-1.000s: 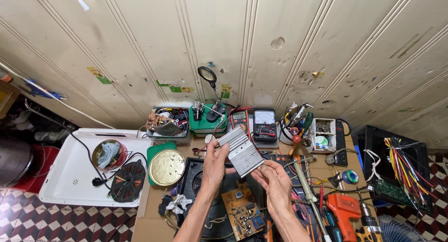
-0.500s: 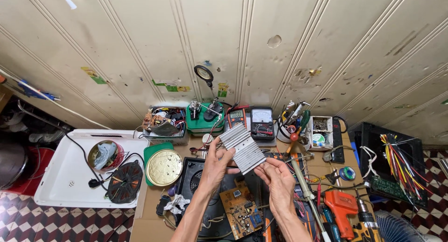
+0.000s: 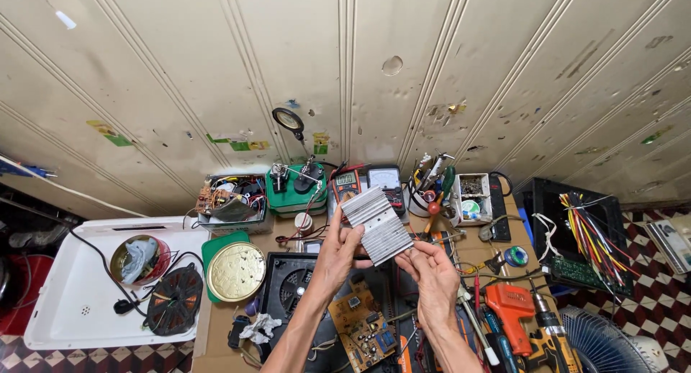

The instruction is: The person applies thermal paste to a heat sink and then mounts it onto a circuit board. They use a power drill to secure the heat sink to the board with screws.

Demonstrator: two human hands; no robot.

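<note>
At the centre of the frame I see both hands raised above the worktop (image 3: 216,344), grasping a ribbed silver heat sink (image 3: 376,225) between them. The left hand (image 3: 338,254) grips its lower left edge, fingers closed on the metal. The right hand (image 3: 432,272) pinches its lower right corner with thumb and fingertips. The heat sink is tilted, its fins running diagonally, and it sits just above the middle of the picture.

Below the hands, toward the bottom centre, lies a brown circuit board (image 3: 363,328), and beside it on the left a black housing with a round fan grille (image 3: 291,290). Further left rests a round gold tin lid (image 3: 236,271) on something green. At the lower left, a white tray (image 3: 65,315) holds a copper coil disc (image 3: 173,299) and a red bowl (image 3: 137,260).

Behind the hands, along the wall, I see a green helping-hand stand with a magnifier (image 3: 291,179), two multimeters (image 3: 367,184) side by side and a box of loose parts (image 3: 230,198). At the lower right lies an orange drill (image 3: 515,315), and at the far right a bundle of coloured wires (image 3: 594,240) lies in a black case.
</note>
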